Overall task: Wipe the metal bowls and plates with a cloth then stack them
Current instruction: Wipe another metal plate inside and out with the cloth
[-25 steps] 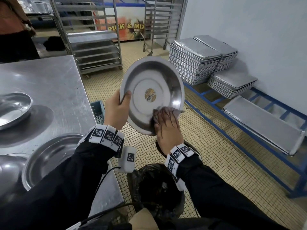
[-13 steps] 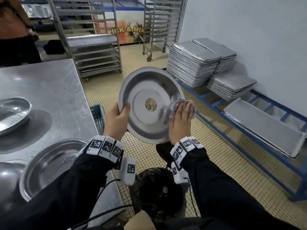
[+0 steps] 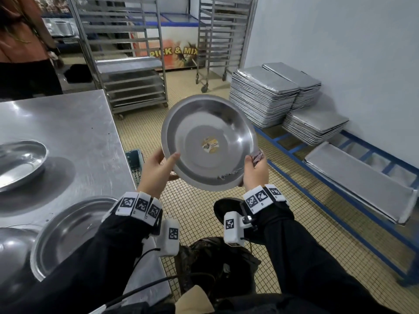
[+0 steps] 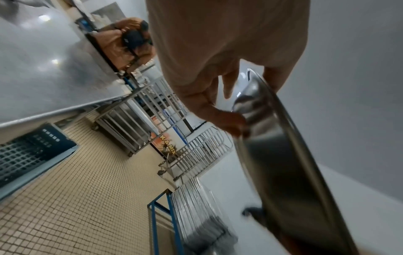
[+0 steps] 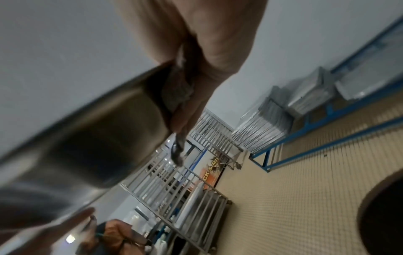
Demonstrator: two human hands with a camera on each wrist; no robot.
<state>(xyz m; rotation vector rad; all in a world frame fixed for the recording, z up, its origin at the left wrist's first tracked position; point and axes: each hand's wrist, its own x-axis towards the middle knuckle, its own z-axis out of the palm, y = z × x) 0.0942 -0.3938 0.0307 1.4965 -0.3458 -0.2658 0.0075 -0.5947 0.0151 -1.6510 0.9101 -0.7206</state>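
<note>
In the head view, the person holds a metal bowl [image 3: 208,141] in the air above the tiled floor [image 3: 204,214], tilted so that the inside faces the camera. A small round sticker [image 3: 209,145] is in the middle of the bowl. The left hand [image 3: 156,171] grips the lower left rim, with the thumb inside the bowl and the other fingers behind it. The right hand [image 3: 255,172] grips the lower right rim and presses a cloth [image 3: 257,156] against it; a part of the cloth shows above the fingers. On the left stands a steel table [image 3: 68,123] with more bowls: one [image 3: 20,164] near its left edge and a plate [image 3: 70,232] close to the person. Stacks of trays [image 3: 263,96] lie on a blue rack [image 3: 340,196] by the wall.

In the left wrist view, the left hand [image 4: 218,51] is closed on the bowl's rim [image 4: 283,138], the thumb on one side and the fingers on the other.

In the right wrist view, the picture is blurred. The right hand [image 5: 207,51] pinches the cloth [image 5: 181,86] against the bowl's [image 5: 98,129] edge, and a strip of cloth hangs below the fingers.
</note>
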